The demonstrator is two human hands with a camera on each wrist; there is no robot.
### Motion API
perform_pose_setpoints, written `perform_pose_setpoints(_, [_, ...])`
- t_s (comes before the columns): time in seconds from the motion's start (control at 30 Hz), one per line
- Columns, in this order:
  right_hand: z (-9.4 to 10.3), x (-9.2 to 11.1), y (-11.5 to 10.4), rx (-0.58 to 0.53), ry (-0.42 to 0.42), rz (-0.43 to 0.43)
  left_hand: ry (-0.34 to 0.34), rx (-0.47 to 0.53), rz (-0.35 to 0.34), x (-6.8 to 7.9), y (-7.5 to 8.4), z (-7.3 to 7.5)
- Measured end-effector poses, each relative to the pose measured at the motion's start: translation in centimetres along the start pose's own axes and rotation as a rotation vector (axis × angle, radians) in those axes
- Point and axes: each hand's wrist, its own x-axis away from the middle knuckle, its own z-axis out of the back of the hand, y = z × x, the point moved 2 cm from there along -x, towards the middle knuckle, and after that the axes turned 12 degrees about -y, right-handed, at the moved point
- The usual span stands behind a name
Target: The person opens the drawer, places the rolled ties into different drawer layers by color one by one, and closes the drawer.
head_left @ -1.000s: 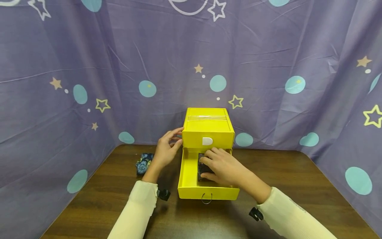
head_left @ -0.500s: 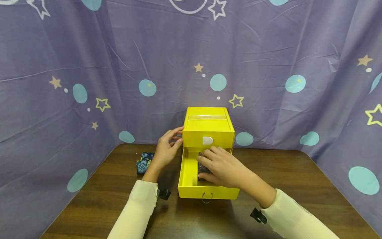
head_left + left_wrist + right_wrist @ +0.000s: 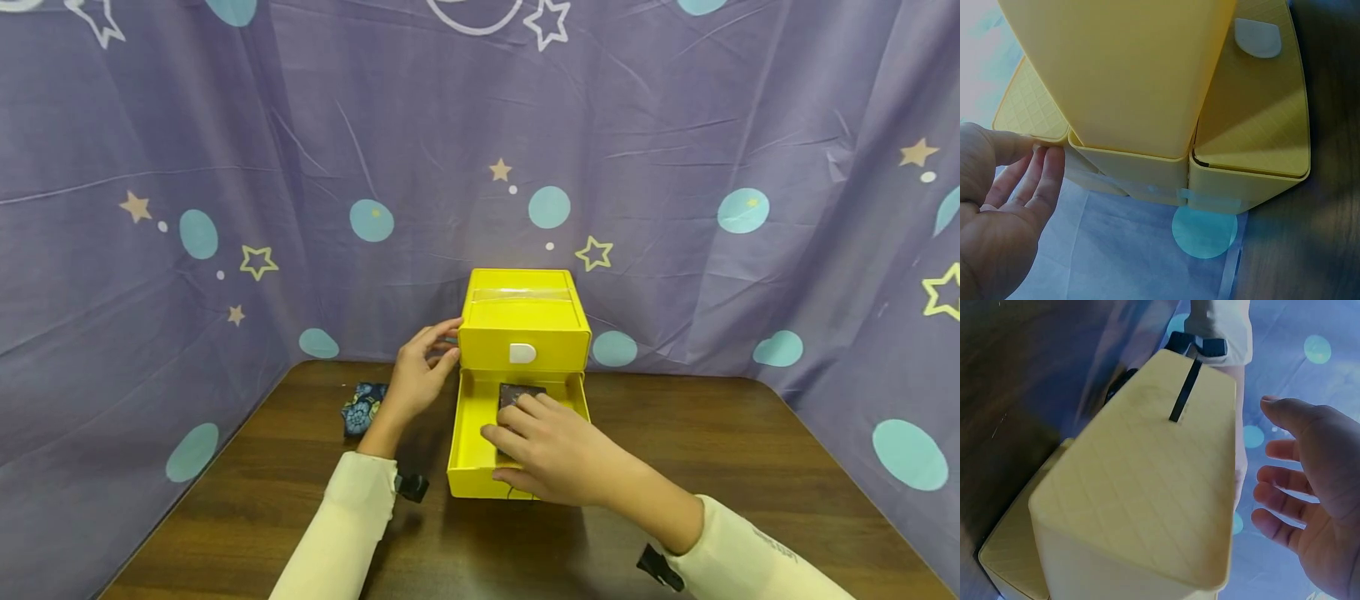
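A yellow drawer unit stands at the back of the table with its drawer pulled out. Inside the drawer lies a dark, flat, rectangular item, partly covered by my right hand; its kind is unclear. My right hand is over the drawer's front edge, fingers loosely bent; the right wrist view shows nothing in the hand. My left hand touches the left side of the unit's upper part with extended fingers. In the left wrist view, fingertips of that hand rest at the top compartment's edge.
A folded dark-blue floral cloth lies left of the unit, by the left forearm. The brown wooden table reaches back to a purple curtain with stars and dots. Clear tape crosses the unit's top.
My right hand has moved back toward the drawer's front, away from the dark item, which stays in the drawer and shows more at its far end. The left hand has stayed put.
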Motion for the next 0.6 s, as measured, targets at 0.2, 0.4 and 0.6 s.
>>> perform_pose_setpoints(0.2, [0.1, 0.2, -1.3, -0.004, 0.029, 0.030, 0.006, -0.003, -0.003, 0.0, 0.0, 0.0])
perform_pose_setpoints(0.4, [-0.2, 0.5, -2.7, 0.027, 0.022, 0.074, 0.002, -0.015, -0.003, 0.1, 0.1, 0.0])
perform_pose_setpoints(0.6, [-0.7, 0.9, -3.8, 0.107, 0.016, 0.126, 0.001, -0.011, 0.002, -0.2, -0.9, -0.2])
